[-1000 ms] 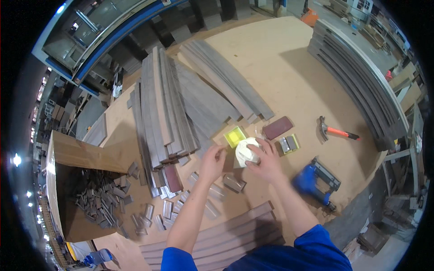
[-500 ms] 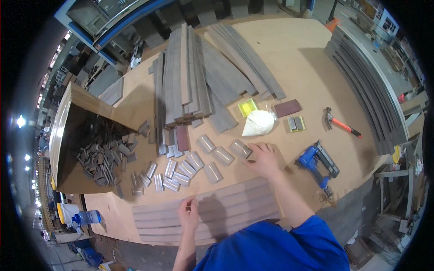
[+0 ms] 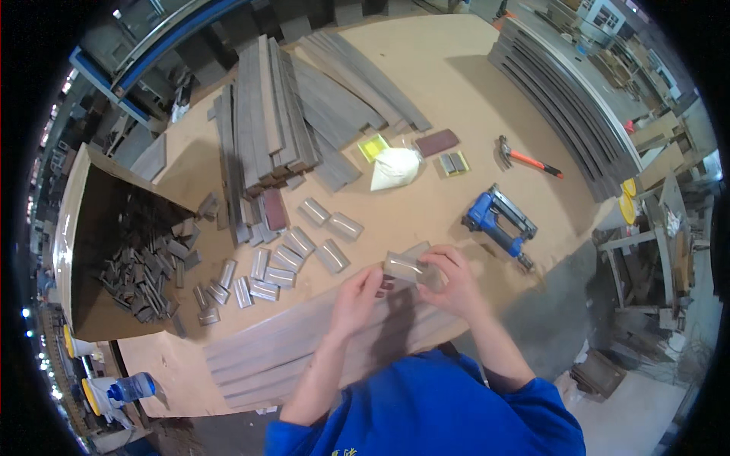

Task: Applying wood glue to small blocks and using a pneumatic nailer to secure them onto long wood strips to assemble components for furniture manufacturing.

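Workshop surface (image 3: 441,83), busy. Grey block (image 3: 403,267) btwn both hands: R hand (image 3: 450,285) pinches its R end; L hand (image 3: 356,300) fingertips at L end, can't tell if gripping. Could slip if R fingers loosen, prob dropping onto slats (image 3: 296,342) under hands. Loose blocks (image 3: 331,256) L of hands, white bag (image 3: 395,169) beyond; blue nail gun (image 3: 498,220) just past R hand, might obstruct reach.

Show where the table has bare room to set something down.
Widest: beyond the hammer, between the fanned slats and dark stack. Smaller: between the white bag and nail gun. Crowded: left, with box and loose blocks; near edge, with planks.
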{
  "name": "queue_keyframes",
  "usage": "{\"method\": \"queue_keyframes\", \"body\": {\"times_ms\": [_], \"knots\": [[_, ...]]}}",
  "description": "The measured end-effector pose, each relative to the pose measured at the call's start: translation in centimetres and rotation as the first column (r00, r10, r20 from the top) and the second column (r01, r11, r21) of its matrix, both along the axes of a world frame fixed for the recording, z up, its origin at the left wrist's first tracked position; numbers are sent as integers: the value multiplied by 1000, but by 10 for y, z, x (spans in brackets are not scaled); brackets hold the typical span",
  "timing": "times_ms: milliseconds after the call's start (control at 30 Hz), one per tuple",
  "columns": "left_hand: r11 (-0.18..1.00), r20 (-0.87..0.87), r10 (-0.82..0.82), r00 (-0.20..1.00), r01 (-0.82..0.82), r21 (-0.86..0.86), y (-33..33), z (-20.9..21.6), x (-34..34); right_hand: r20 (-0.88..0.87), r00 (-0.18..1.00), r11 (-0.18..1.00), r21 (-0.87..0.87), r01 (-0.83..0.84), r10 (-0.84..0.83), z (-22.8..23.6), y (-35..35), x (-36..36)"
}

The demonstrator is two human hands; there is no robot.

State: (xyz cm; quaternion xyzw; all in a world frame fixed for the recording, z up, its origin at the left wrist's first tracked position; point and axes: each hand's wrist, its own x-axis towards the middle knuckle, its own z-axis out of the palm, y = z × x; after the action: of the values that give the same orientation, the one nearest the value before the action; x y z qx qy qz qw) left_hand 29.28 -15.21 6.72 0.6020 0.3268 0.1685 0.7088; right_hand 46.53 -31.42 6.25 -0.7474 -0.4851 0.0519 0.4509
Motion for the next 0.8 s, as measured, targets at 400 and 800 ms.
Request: {"method": "queue_keyframes", "body": {"times_ms": [400,800], "knots": [[971,-115,-205,972,187,-148,-5,15,2,225,968,988,-75,134,-115,37,-44,-69],[933,-337,-223,915,301,200,-10,-29,-4,-255,873,908,-153,389,-417,-14,-82,8]]}}
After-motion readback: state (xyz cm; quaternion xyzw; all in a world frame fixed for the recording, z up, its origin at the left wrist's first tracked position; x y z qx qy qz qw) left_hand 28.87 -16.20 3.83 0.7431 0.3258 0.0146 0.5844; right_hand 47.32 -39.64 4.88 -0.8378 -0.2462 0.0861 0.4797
